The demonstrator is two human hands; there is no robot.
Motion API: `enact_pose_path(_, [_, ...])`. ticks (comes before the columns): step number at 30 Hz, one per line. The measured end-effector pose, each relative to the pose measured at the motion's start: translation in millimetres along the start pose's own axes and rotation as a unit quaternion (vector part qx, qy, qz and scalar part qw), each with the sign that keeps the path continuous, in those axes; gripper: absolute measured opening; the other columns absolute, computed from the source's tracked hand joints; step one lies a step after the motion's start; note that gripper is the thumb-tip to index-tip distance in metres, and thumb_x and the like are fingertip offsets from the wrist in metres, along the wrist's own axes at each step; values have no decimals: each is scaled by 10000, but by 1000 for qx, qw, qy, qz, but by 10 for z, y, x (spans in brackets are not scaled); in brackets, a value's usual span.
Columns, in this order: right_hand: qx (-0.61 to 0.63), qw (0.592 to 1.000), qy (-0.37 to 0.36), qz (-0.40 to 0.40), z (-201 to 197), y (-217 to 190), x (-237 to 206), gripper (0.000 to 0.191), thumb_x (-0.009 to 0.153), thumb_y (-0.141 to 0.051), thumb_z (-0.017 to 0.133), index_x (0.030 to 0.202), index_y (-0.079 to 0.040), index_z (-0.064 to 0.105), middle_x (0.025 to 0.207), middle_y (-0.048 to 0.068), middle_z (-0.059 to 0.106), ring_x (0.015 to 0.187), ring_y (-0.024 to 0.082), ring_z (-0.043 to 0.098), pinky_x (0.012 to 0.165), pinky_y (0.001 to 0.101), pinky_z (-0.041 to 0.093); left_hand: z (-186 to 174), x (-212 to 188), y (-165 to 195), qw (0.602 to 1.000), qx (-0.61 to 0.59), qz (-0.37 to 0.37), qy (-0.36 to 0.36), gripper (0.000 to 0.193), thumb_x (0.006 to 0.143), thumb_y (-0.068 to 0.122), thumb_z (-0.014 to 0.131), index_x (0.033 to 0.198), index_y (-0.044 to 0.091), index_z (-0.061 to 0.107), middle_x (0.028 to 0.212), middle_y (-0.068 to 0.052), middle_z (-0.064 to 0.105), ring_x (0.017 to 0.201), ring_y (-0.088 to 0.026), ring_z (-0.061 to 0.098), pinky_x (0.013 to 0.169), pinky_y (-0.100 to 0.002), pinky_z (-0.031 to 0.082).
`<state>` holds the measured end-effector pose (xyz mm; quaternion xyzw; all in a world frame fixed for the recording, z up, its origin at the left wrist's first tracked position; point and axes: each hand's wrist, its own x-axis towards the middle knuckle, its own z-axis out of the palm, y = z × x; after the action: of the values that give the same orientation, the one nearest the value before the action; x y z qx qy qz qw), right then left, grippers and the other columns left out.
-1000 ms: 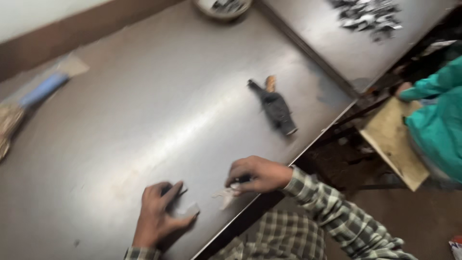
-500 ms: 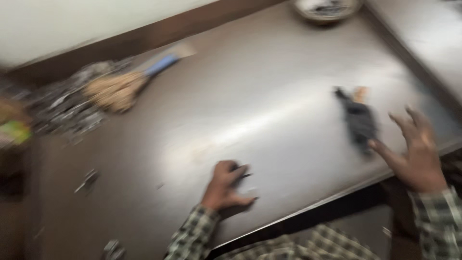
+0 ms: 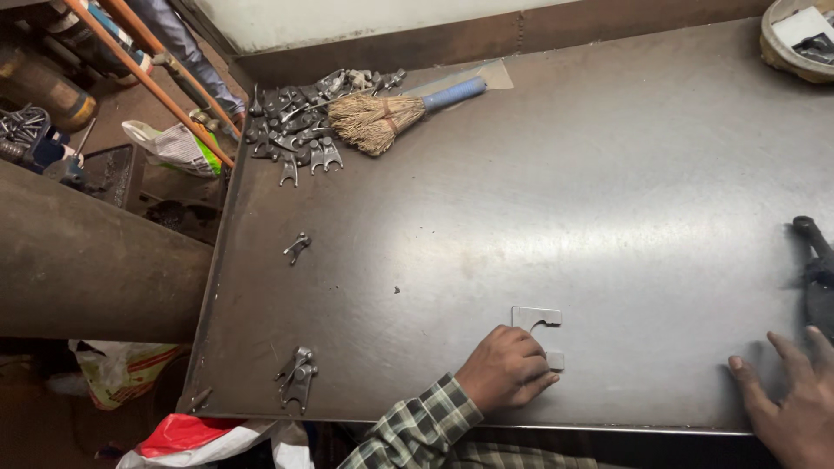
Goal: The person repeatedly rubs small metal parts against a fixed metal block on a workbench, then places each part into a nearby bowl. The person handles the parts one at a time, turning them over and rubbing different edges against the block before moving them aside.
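Scene: As I look down, a dark steel desk [image 3: 608, 191] fills most of my view, its near edge running under my arms.
Left hand: my left hand [image 3: 506, 369] lies knuckles-up near the front edge, in a checked sleeve [image 3: 421, 426]; the fingers are curled together and press down on a small flat metal plate.
Metal plate: the flat metal plate [image 3: 536, 318] lies on the desk just beyond my left knuckles, pale grey with a notch cut into one side; a second small bright bit [image 3: 554, 360] shows at my fingertips, and I cannot tell whether it is the same piece.
Right hand: my right hand [image 3: 795, 404] is at the right edge of view, fingers spread and empty, tips resting flat on the desk.
Black tool: a black-handled tool [image 3: 815, 274] lies just beyond my right fingertips, not touched.
Far left corner: a small straw broom [image 3: 391, 117] with a blue handle lies beside a heap of dark metal parts [image 3: 300, 122].
Left side: a single loose part [image 3: 297, 247] lies alone, and a small cluster of parts [image 3: 297, 375] lies near the front corner.
Far right corner: a round bowl [image 3: 777, 48] holds scraps.
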<state>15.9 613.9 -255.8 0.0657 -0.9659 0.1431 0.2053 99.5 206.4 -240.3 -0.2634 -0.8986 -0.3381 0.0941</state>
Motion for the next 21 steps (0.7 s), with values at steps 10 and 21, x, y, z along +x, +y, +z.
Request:
enact_pose_path(10, [99,995,26,0,91,-142,70,405,972,-307,774,1241,-21,672,1382,237,560,1261,356,583,1036,428,519,-823,174,-557,968,191,-87,135,427,788,389,811,1084,91,738,1070,-140,722,1079,-333,649,944,-530,509])
enact_pose_path(21, [143,989,37,14,478,-507,470,373,947,-209,797,1214,5,647,1362,231,567,1251,338,589,1128,412,490,-3104,563,-2412,736,214,-563,307,953,774,576,838,1529,239,364,1580,-274,274,1459,-494,179,1154,-643,220])
